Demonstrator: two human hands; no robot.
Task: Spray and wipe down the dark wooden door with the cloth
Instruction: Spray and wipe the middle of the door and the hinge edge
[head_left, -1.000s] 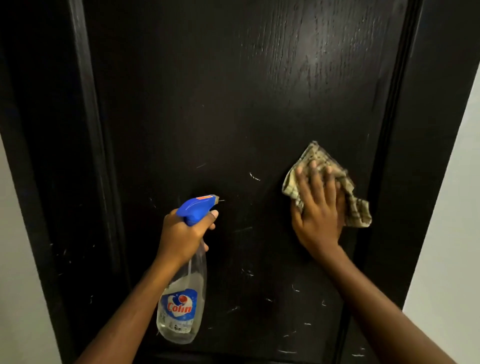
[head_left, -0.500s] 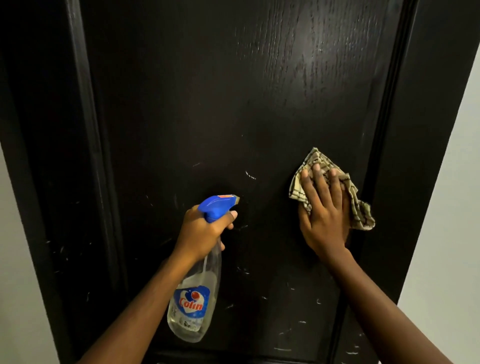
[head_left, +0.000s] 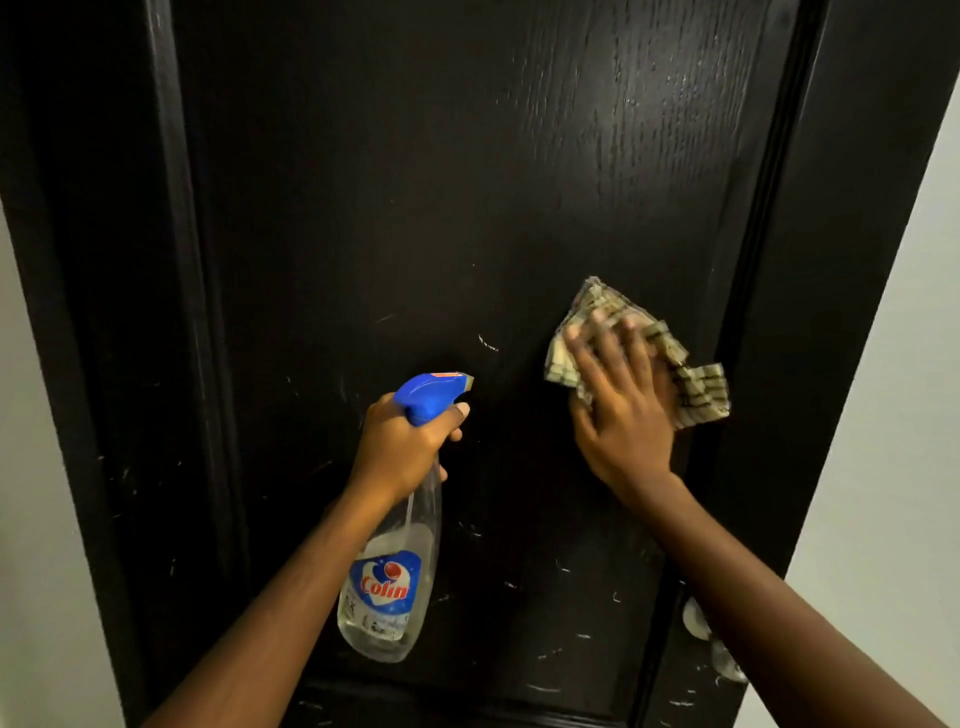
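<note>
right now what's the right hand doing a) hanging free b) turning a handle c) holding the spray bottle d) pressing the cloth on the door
D: the right hand lies flat over the cloth against the door; the spray bottle is gripped by the left hand.

- The left hand (head_left: 400, 447) grips the neck of the spray bottle (head_left: 387, 592), its fingers curled round it and the forefinger (head_left: 452, 415) laid across the front under the blue head.
- The left forearm (head_left: 270, 613) rises bare from the lower left, with the wrist straight.
- The right hand (head_left: 621, 410) lies flat on the cloth (head_left: 698, 389), palm forward. Its fingers (head_left: 605, 353) are straight, slightly spread and blurred at the tips.
- The right forearm (head_left: 769, 603) comes in bare from the lower right corner.
- The hands are apart, with the right a little higher.
</note>
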